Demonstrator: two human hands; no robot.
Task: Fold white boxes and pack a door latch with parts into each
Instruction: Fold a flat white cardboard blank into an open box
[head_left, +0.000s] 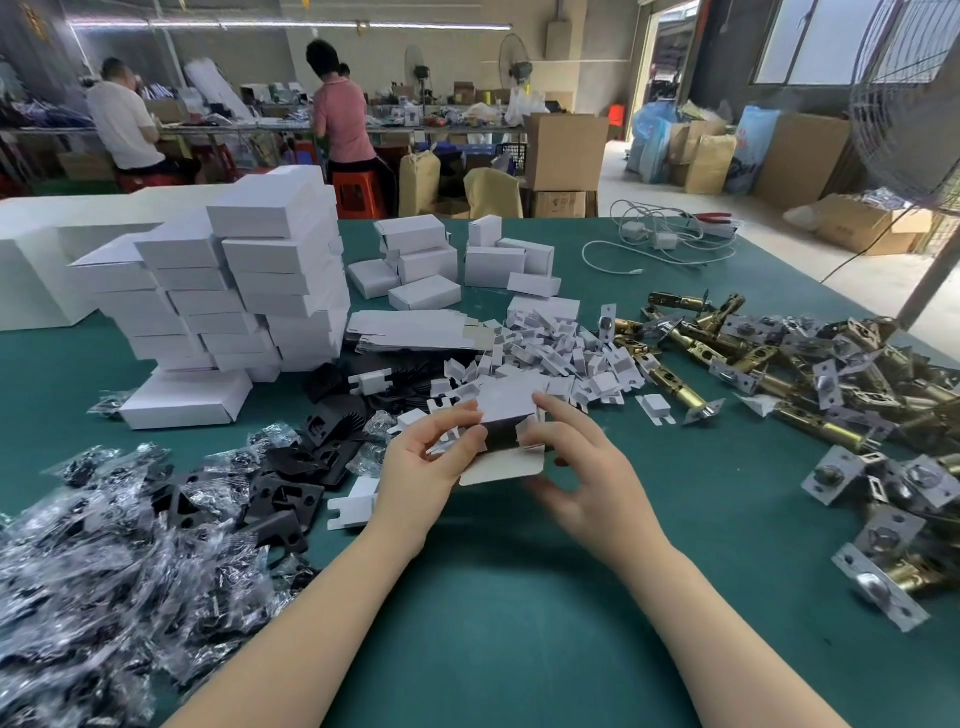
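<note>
Both hands — left (426, 457), right (582, 467) — grip half-folded white box (506, 415).

Both hands' fingers (457, 441) gripping half-folded white box (506, 415), brass latches (779, 364) right, stacked boxes (234, 291) left
</note>
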